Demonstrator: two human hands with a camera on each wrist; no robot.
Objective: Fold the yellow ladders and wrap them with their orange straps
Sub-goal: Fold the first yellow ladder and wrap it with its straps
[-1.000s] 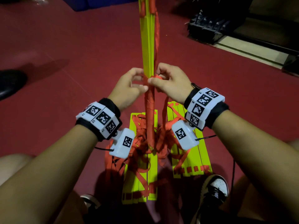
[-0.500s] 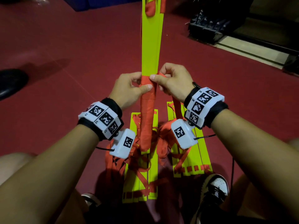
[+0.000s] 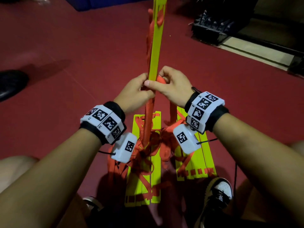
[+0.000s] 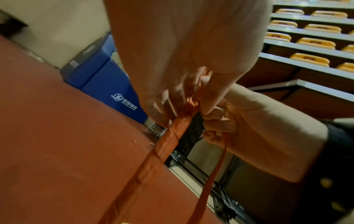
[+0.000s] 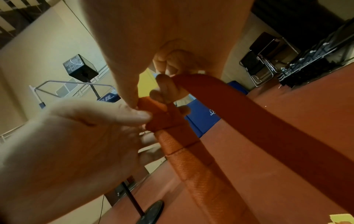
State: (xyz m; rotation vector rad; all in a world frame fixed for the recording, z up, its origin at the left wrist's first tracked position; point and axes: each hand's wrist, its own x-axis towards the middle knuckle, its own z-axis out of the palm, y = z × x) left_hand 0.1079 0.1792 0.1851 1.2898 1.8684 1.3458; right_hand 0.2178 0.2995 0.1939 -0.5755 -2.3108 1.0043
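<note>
Orange strap [image 3: 148,116] winds tightly round the lower part of a folded yellow ladder [image 3: 155,51] held upright over the red floor [image 3: 82,55]. The left hand [image 3: 134,92] grips the wrapped section while the right hand [image 3: 172,89] pinches a strap loop beside it. Two more folded ladders [image 3: 202,160] lie flat below, tangled in loose straps.

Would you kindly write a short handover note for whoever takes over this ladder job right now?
Left hand: grips the folded yellow ladder bundle at the top of its wrapped section.
Right hand: pinches the orange strap, mid-turn around the bundle.
Done: the bundle's lower part is wrapped.
Left: wrap the bare upper length; two more ladders lie on the red floor in tangled straps.
</note>
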